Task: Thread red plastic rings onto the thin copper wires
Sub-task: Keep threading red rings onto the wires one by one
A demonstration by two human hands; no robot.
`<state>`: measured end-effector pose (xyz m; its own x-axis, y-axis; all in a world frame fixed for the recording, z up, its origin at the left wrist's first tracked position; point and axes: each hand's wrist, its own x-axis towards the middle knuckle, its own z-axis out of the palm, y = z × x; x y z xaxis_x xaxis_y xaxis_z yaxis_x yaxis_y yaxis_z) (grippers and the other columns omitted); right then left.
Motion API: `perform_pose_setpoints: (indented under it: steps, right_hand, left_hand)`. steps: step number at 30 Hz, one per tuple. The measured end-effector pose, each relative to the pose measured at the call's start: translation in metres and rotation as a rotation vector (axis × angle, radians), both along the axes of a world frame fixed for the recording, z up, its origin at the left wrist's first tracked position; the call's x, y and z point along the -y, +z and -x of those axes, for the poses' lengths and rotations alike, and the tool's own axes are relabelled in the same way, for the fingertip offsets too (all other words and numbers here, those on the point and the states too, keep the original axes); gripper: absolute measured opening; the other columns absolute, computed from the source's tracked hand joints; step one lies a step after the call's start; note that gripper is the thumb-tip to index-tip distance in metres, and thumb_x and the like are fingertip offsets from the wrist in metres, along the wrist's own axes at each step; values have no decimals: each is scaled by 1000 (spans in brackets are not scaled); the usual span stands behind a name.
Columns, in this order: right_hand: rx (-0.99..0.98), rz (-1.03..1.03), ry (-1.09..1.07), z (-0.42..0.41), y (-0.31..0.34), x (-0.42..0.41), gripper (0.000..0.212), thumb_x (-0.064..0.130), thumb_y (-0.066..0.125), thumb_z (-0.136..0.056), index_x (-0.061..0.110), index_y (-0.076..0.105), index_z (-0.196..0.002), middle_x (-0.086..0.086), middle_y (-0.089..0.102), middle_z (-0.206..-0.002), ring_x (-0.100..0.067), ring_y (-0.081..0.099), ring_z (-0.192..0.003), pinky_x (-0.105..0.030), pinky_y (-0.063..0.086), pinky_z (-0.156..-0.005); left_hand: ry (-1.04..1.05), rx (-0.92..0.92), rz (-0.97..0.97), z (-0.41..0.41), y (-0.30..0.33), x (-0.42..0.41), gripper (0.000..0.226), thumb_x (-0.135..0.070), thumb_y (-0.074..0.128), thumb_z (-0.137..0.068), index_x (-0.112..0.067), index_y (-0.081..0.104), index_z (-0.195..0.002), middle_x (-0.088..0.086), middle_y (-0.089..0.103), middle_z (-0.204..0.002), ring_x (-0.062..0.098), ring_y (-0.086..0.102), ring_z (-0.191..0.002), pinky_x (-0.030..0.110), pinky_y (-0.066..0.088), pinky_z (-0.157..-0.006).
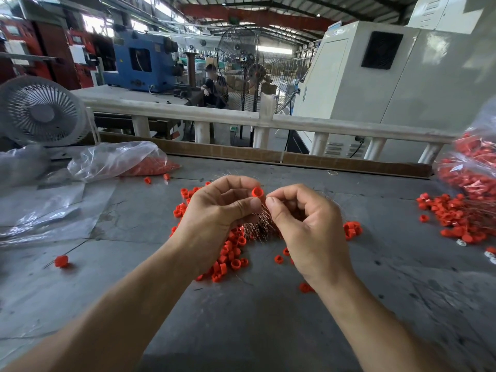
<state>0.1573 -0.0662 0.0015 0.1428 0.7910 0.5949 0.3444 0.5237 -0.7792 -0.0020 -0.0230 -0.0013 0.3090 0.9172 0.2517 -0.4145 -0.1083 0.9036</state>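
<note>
My left hand [220, 210] holds a red plastic ring [257, 192] at its fingertips, and a bundle of thin copper wires [259, 224] hangs down from its grip. My right hand [303, 218] sits close beside it, thumb and forefinger pinched together at the top of the wires, right by the ring. Whether a wire tip is inside the ring is too fine to tell. A loose pile of red rings [230, 253] lies on the grey table [255, 318] beneath both hands.
A clear plastic bag with red rings [118, 161] lies at the left, near a white fan [40, 111]. Rings threaded on wires [453, 218] are heaped at the right beside a full bag [472, 167]. One threaded ring [61, 261] lies at the left front.
</note>
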Motion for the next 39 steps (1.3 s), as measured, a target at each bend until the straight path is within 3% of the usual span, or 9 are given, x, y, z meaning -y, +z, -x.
perform_pose_setpoints:
  steps: [9, 16, 21, 27, 33, 39]
  right_hand:
    - [49, 10, -19, 0, 0, 0, 13, 11, 72, -93, 21, 74, -84, 2, 69, -67, -13, 63, -62, -23, 51, -57]
    - [70, 21, -44, -1, 0, -1, 13, 12, 74, -92, 21, 74, -82, 4, 70, -68, -13, 65, -63, -28, 54, -59]
    - [62, 28, -59, -3, 0, -1, 15, 13, 73, -93, 22, 73, -80, 3, 68, -65, -17, 62, -60, -29, 51, -54]
    - [69, 42, -69, -5, -1, -1, 16, 14, 72, -94, 23, 72, -80, -2, 65, -63, -23, 60, -59, -28, 49, -48]
    - [81, 32, -69, -6, -1, -1, 16, 13, 73, -93, 22, 72, -80, 1, 65, -63, -16, 60, -59, -28, 49, -54]
    - [92, 33, -74, -6, 0, -1, 15, 12, 73, -93, 21, 73, -81, 4, 64, -61, -15, 58, -56, -29, 48, -52]
  left_hand:
    - [23, -53, -28, 0, 1, 3, 28, -7, 77, -76, -11, 72, -103, 11, 70, -94, 26, 64, -88, 38, 55, -86]
    - [22, -78, -35, 0, 2, 3, 29, -6, 75, -76, -6, 71, -105, 10, 71, -92, 23, 67, -88, 36, 59, -86]
    - [50, -62, 2, -1, 3, 4, 30, -12, 70, -82, -2, 74, -110, 20, 69, -93, 23, 67, -83, 42, 60, -89]
    - [73, -78, 9, 0, 5, 6, 22, -11, 68, -83, -4, 78, -102, 21, 72, -91, 20, 71, -78, 30, 62, -75]
    - [99, -94, 19, -1, 5, 5, 15, -3, 66, -90, -4, 77, -101, 19, 72, -87, 20, 72, -77, 31, 63, -74]
    - [102, -116, 4, 1, 6, 6, 16, -1, 64, -93, -4, 78, -101, 21, 74, -90, 19, 72, -77, 28, 61, -72]
